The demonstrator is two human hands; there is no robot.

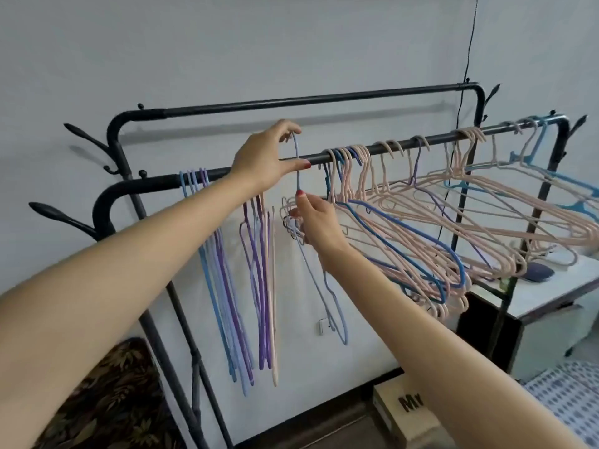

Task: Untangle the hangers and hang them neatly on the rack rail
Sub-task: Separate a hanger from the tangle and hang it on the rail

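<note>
Pinching a pale blue hanger (324, 293) by its hook, my left hand (264, 160) holds it at the rail (405, 144); my right hand (316, 222) grips tangled pink hangers (421, 228) just below.

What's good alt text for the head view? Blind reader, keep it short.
A person's left hand pinches the hook of a light blue hanger at a black rack rail, while the right hand grips a tangle of pink hangers hanging askew to the right. Blue and purple hangers hang straight on the left.
</note>
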